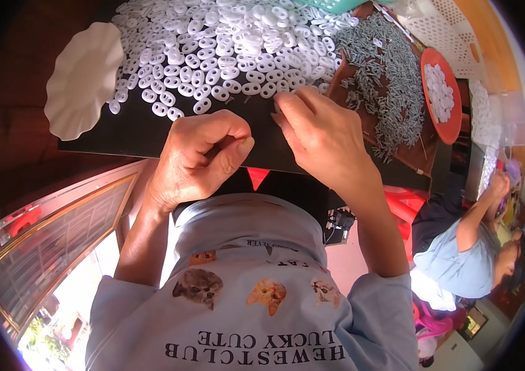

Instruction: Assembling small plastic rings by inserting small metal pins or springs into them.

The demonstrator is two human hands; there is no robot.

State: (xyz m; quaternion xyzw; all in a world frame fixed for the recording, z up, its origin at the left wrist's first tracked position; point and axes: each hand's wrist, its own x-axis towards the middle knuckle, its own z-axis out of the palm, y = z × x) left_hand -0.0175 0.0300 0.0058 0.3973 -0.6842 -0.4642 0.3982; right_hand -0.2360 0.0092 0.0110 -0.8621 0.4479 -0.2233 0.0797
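A large heap of white oval plastic pieces (pixel 213 55), each with two holes, spreads over the black table. At its near edge is my right hand (pixel 327 139), fingers bent and drawn together, with a white edge of one oval piece showing at the fingertips. My left hand (pixel 203 157) is curled closed above the table's front edge, thumb pressed to the index finger. Whatever lies inside that grip is hidden. Many small grey screws (pixel 392 80) lie piled on a brown sheet (pixel 420 164) right of my right hand.
At the left is a cream wavy-rimmed dish (pixel 83 80). An orange-red plate (pixel 454 127) with white pieces sits at the right, near a white perforated basket (pixel 438 37). A green container (pixel 330 5) stands at the back. Another person (pixel 460 247) sits at the far right.
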